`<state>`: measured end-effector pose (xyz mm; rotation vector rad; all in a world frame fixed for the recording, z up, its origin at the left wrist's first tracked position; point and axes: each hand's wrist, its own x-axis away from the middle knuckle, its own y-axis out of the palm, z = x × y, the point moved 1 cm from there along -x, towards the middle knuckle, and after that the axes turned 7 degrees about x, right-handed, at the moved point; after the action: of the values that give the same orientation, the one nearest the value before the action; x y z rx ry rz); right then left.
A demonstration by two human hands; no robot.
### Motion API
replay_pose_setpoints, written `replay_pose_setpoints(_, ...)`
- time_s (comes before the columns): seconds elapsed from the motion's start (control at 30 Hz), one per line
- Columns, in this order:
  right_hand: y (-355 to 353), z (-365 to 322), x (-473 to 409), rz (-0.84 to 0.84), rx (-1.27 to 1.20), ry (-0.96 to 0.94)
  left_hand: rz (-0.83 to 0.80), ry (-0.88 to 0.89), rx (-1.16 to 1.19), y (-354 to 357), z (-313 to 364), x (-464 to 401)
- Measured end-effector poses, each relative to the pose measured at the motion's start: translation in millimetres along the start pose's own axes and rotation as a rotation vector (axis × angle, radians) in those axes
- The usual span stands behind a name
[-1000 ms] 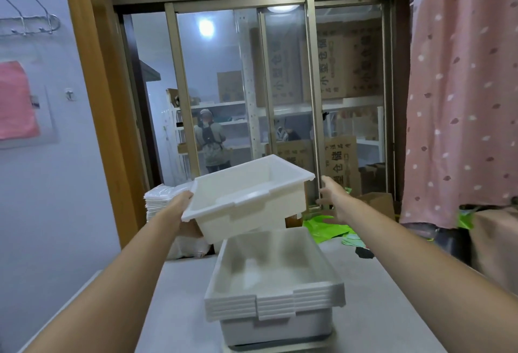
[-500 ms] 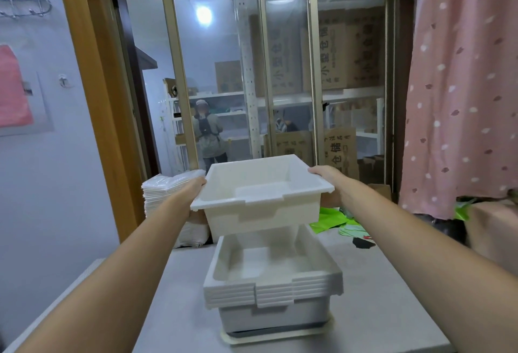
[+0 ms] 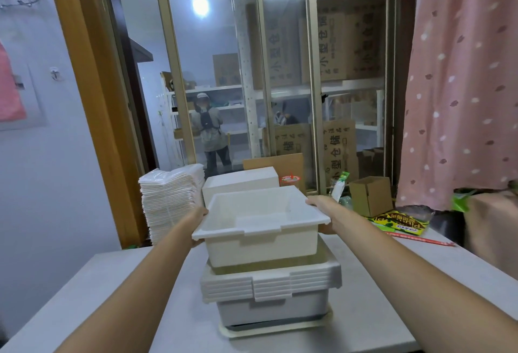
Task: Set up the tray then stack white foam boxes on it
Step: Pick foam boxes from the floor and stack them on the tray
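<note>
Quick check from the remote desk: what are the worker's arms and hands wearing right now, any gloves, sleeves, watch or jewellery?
Nothing shows on them. Both forearms are bare as far back as the frame reaches, with no sleeve edge in view. The left hand and right hand are ungloved. No watch, band or bracelet shows at either wrist. The fingers are mostly hidden, so rings cannot be ruled out.

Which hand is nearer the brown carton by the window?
Right. The right hand grips the held box's right rim, on the side toward the carton. The left hand grips the opposite rim, the whole box between.
</note>
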<state>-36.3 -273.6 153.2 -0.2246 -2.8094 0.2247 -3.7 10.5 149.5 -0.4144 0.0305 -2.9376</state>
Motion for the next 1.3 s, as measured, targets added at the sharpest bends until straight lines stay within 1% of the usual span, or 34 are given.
replay_pose_setpoints(0.1,-1.0,-1.1,-0.9,0.018,0.048,0.007,-0.004,-0.007,0.023,2.0,-3.3,-2.9)
replay_pose_setpoints(0.23,-6.0,-4.5,0.6,-0.001,-0.001,0.095,-0.048,-0.023,0.060,4.6,3.9,1.6)
replay_pose_setpoints(0.33,-10.1,-7.2,0.1,0.042,0.108,0.128,-0.079,-0.069,0.049,5.1,3.2,4.5)
replay_pose_setpoints(0.4,-9.9,-5.5,-0.8,0.058,0.136,0.145,-0.084,-0.086,0.020,6.2,-3.0,5.8)
replay_pose_setpoints(0.53,-5.6,3.8,-7.0,0.043,0.048,0.192,-0.078,-0.087,0.033,8.2,-13.9,-1.9)
replay_pose_setpoints(0.67,-4.1,6.8,-10.8,0.050,0.047,0.161,-0.052,-0.005,0.041,8.2,-16.8,-18.1)
replay_pose_setpoints(0.77,-6.0,8.6,-7.5,0.034,0.007,0.161,-0.072,-0.022,0.030,6.6,-16.3,-26.3)
replay_pose_setpoints(1.03,-2.8,19.3,-5.4,0.080,0.052,0.195,-0.094,-0.038,0.011,2.6,-31.7,-38.4)
replay_pose_setpoints(1.17,-1.9,23.4,-3.9,0.095,0.023,0.192,-0.079,-0.020,-0.001,1.8,-35.9,-42.5)
replay_pose_setpoints(1.3,-1.0,29.4,-8.1,0.112,0.001,0.200,-0.059,-0.032,-0.065,-0.8,-41.4,-49.4)
